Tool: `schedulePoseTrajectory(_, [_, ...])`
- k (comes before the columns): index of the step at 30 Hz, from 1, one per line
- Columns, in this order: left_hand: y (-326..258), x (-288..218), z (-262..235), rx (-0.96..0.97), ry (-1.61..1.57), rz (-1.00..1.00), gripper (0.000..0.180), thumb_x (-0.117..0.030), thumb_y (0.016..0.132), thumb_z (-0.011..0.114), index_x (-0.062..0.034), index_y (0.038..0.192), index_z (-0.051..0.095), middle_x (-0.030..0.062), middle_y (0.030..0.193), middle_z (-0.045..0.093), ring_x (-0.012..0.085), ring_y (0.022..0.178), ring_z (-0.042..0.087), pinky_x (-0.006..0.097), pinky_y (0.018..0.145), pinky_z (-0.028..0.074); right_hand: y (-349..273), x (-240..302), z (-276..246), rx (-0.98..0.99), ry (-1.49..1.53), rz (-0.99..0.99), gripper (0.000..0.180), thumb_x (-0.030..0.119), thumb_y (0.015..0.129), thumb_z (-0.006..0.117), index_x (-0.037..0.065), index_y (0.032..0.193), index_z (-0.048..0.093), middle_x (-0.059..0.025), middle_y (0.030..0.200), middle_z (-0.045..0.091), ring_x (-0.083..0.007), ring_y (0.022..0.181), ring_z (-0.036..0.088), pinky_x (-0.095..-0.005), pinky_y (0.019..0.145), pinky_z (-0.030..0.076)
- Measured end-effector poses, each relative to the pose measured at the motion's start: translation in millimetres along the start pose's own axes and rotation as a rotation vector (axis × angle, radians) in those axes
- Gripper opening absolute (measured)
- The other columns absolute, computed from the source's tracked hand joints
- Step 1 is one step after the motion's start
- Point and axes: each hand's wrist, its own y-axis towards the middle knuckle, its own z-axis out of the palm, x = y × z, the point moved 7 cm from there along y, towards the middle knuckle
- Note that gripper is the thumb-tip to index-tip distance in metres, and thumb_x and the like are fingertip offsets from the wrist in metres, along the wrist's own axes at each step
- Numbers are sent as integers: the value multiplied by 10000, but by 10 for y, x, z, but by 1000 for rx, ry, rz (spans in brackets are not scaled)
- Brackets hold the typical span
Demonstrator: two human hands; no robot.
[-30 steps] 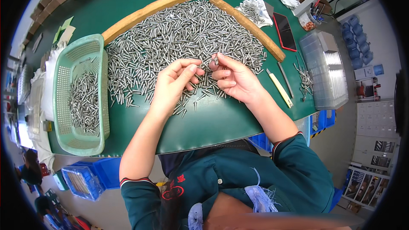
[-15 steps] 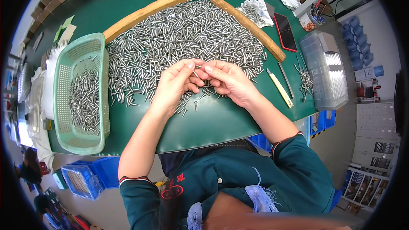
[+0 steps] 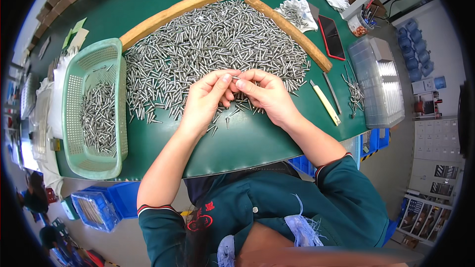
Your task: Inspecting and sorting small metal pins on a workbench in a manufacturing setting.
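Note:
Over the near edge of a wide pile of small silver headed metal pins (image 3: 213,39), my hands meet fingertip to fingertip. My left hand (image 3: 207,98) is closed in a pinch on one metal pin (image 3: 236,77), lying nearly level between the fingertips. From the other side, my right hand (image 3: 268,96) has thumb and forefinger closed on the same pin's end. Fingers cover most of it. A few loose pins (image 3: 227,122) lie on the green table just below the hands.
A green plastic basket (image 3: 121,118) partly filled with pins stands at the left. Two wooden bars (image 3: 292,32) border the pile's far side. To the right lie a cutter knife (image 3: 325,103), a metal strip (image 3: 332,93), a red-edged phone (image 3: 330,37) and clear plastic boxes (image 3: 378,84).
The pin between my fingertips has turned from a steep slant to nearly level. My fingers have drawn closer together and curled in more. The pile and basket look the same.

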Motion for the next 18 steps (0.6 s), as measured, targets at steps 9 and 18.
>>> schedulePoseTrajectory(9, [-51, -107, 37, -20, 142, 46, 252, -51, 848, 544, -1, 1094, 567, 82, 1050, 590, 105, 921, 544, 232, 830, 434, -5, 44, -40, -35, 25, -89, 128, 122, 843, 585, 12, 908, 596, -1, 831, 591, -24, 714, 493, -151, 627, 385])
schedulePoseTrajectory(18, [-57, -102, 9, -38, 185, 114, 251, -71, 856, 539, 2, 1093, 580, 107, 1065, 600, 127, 968, 553, 242, 863, 426, -53, 221, -49, -108, -371, -344, 90, 99, 818, 610, 22, 861, 591, 39, 734, 517, -8, 663, 436, -162, 589, 355])
